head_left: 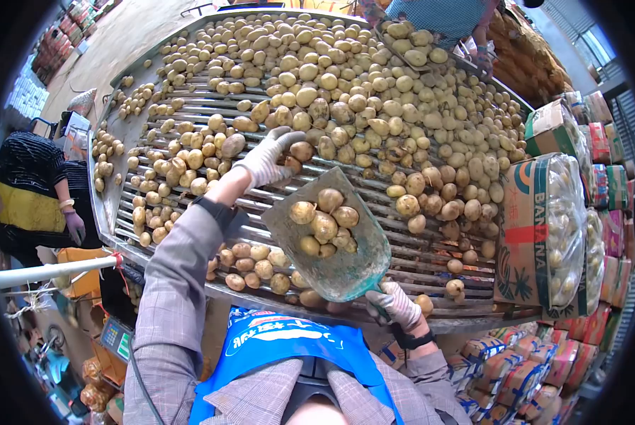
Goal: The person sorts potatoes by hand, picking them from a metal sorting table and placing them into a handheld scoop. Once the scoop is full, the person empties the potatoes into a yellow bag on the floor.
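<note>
My right hand (397,304), in a striped glove, grips the handle of a worn green scoop (363,265). Several potatoes (324,227) lie in the scoop, which is held over the slatted sorting table (261,202). Beyond the scoop, my left hand (271,159), also gloved, curls its thumb and fingers around a brown potato (301,151). A second potato sits against the thumb, partly hidden. Loose potatoes (402,106) are heaped across the far side of the table, and smaller groups lie nearer to me.
A banana carton (526,234) with a clear bag of potatoes (564,234) stands at the table's right end. Another person (30,191) is at the left; one more person (438,18) is at the far side. A white pole (55,271) juts in from the left. Packed boxes (516,375) are stacked lower right.
</note>
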A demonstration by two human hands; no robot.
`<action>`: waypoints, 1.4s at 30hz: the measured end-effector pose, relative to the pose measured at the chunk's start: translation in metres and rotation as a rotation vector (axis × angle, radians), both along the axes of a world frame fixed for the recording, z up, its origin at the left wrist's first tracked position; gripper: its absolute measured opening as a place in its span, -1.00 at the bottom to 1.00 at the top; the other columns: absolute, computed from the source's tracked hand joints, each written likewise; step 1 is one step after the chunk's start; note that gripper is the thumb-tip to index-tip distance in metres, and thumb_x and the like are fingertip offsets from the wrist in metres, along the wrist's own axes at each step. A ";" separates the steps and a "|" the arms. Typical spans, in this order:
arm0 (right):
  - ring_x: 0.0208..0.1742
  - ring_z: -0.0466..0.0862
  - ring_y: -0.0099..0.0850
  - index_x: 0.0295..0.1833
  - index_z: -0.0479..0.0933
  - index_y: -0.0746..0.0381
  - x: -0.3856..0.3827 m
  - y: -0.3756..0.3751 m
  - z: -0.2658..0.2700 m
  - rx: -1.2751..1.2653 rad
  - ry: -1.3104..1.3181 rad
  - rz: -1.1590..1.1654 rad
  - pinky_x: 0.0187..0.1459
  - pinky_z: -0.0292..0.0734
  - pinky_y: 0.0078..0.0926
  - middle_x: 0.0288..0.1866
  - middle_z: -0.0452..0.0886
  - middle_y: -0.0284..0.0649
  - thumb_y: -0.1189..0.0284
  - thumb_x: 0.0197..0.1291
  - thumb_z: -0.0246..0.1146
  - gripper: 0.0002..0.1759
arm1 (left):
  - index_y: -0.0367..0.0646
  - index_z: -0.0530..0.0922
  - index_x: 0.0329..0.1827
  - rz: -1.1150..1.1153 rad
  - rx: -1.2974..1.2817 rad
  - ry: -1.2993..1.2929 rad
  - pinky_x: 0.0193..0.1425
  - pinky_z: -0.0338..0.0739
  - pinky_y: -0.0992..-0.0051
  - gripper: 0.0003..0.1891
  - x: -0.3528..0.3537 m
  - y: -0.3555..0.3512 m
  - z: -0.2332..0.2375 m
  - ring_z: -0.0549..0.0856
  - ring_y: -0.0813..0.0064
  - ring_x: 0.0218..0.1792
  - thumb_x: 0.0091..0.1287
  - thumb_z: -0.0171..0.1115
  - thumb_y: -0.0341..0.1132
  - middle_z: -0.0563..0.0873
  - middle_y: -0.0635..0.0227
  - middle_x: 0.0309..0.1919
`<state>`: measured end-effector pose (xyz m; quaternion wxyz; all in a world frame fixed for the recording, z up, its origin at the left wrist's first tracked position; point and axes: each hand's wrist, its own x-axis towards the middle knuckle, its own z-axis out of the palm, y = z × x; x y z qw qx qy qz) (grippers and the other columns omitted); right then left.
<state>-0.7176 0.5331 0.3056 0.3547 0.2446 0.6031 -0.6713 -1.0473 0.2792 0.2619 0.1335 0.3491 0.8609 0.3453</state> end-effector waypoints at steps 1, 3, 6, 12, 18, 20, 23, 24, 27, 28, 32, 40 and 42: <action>-0.75 0.37 -0.65 -0.23 0.48 0.13 0.004 0.000 -0.001 -0.008 0.004 -0.012 -0.70 0.24 -0.70 -0.59 0.51 -0.39 0.14 0.31 0.22 -0.72 | 0.15 0.29 0.48 -0.013 -0.126 0.033 0.45 0.40 0.22 -0.05 -0.003 0.005 -0.008 0.36 0.01 0.42 -0.07 0.54 -0.40 0.24 0.06 0.45; -0.75 0.36 -0.65 -0.24 0.46 0.13 0.010 0.002 -0.002 -0.021 0.013 -0.033 -0.70 0.23 -0.70 -0.61 0.49 -0.40 0.14 0.30 0.21 -0.72 | 0.21 0.22 0.51 -0.034 -0.376 0.101 0.47 0.37 0.19 0.01 -0.007 0.016 -0.019 0.34 -0.10 0.41 -0.09 0.55 -0.39 0.23 0.01 0.45; -0.75 0.36 -0.64 -0.25 0.45 0.15 0.010 0.003 0.002 -0.032 0.009 -0.036 -0.69 0.23 -0.69 -0.61 0.48 -0.40 0.15 0.29 0.22 -0.71 | 0.26 0.20 0.53 0.174 -0.431 0.185 0.45 0.35 0.10 0.08 -0.003 0.028 -0.030 0.32 -0.11 0.42 -0.16 0.59 -0.14 0.21 0.00 0.49; -0.74 0.39 -0.64 -0.36 0.46 0.16 0.007 0.002 0.007 -0.022 -0.004 -0.069 -0.68 0.24 -0.68 -0.62 0.49 -0.39 0.15 0.30 0.21 -0.68 | 0.15 0.30 0.47 0.281 -0.604 0.096 0.38 0.35 -0.01 0.11 -0.011 0.035 -0.005 0.40 -0.09 0.34 -0.29 0.63 0.08 0.39 0.00 0.32; -0.73 0.40 -0.65 -0.29 0.48 0.12 0.007 0.004 0.001 -0.036 0.003 -0.097 -0.69 0.24 -0.70 -0.60 0.51 -0.41 0.14 0.30 0.23 -0.72 | 0.21 0.51 0.24 0.227 -0.440 0.090 0.34 0.47 0.15 -0.24 -0.003 0.016 -0.038 0.48 -0.17 0.24 -0.16 0.54 -0.11 0.42 -0.11 0.21; -0.72 0.40 -0.66 -0.25 0.49 0.10 0.007 0.006 -0.006 -0.043 -0.047 -0.129 -0.69 0.23 -0.71 -0.59 0.52 -0.43 0.13 0.31 0.25 -0.72 | 0.13 0.57 0.14 0.193 -0.389 0.000 0.32 0.48 0.20 -0.32 -0.012 0.017 -0.038 0.49 -0.16 0.22 -0.19 0.56 -0.16 0.42 -0.11 0.20; -0.71 0.41 -0.67 -0.25 0.50 0.10 0.007 0.007 -0.008 -0.051 -0.048 -0.136 -0.68 0.23 -0.71 -0.58 0.52 -0.44 0.12 0.31 0.26 -0.72 | 0.10 0.60 0.05 0.217 -0.302 -0.066 0.31 0.48 0.22 -0.39 -0.019 0.017 -0.050 0.51 -0.10 0.19 -0.19 0.56 -0.20 0.44 -0.09 0.15; -0.71 0.42 -0.67 -0.25 0.50 0.10 0.007 0.007 -0.007 -0.048 -0.044 -0.137 -0.68 0.24 -0.71 -0.58 0.52 -0.44 0.12 0.32 0.26 -0.72 | 0.09 0.62 0.01 0.275 -0.252 0.009 0.30 0.49 0.26 -0.46 -0.017 0.015 -0.057 0.53 -0.03 0.19 -0.11 0.59 -0.18 0.44 -0.05 0.16; -0.71 0.43 -0.66 -0.27 0.50 0.12 0.009 0.005 -0.004 -0.008 -0.012 -0.135 -0.66 0.25 -0.70 -0.58 0.53 -0.43 0.13 0.32 0.26 -0.71 | -0.07 0.64 -0.06 0.412 0.125 -0.036 0.23 0.51 0.37 -0.46 -0.006 0.006 -0.054 0.55 0.15 0.10 -0.21 0.61 -0.32 0.48 0.06 0.07; -0.70 0.43 -0.66 -0.28 0.51 0.12 0.010 0.004 -0.006 -0.043 -0.005 -0.152 -0.66 0.26 -0.70 -0.58 0.53 -0.42 0.13 0.33 0.26 -0.70 | -0.05 0.65 -0.13 0.379 0.250 -0.012 0.19 0.53 0.40 -0.51 0.010 0.004 -0.038 0.56 0.25 0.07 -0.22 0.62 -0.33 0.49 0.13 0.05; -0.70 0.43 -0.64 -0.31 0.51 0.15 0.007 0.003 -0.014 -0.099 0.025 -0.168 -0.65 0.26 -0.69 -0.58 0.54 -0.41 0.14 0.34 0.26 -0.69 | 0.11 0.65 -0.07 -0.082 0.023 0.190 0.21 0.52 0.21 -0.48 0.092 0.022 0.026 0.57 -0.13 0.08 -0.19 0.59 -0.19 0.50 -0.01 0.21; -0.71 0.40 -0.64 -0.32 0.49 0.13 0.016 0.023 -0.011 -0.056 0.016 -0.088 -0.66 0.24 -0.69 -0.60 0.49 -0.41 0.07 0.31 0.24 -0.64 | -0.07 0.65 0.08 0.071 0.401 -0.635 0.29 0.50 0.29 -0.57 0.074 0.025 0.058 0.55 0.28 0.23 0.10 0.48 -0.42 0.42 0.20 0.38; -0.71 0.40 -0.64 -0.25 0.50 0.13 0.023 0.028 -0.013 -0.066 0.000 -0.093 -0.66 0.25 -0.69 -0.59 0.50 -0.42 0.10 0.32 0.24 -0.68 | -0.09 0.57 0.18 0.202 0.259 -0.332 0.29 0.50 0.43 -0.51 0.022 0.025 -0.007 0.56 0.31 0.20 0.13 0.38 -0.50 0.46 0.20 0.30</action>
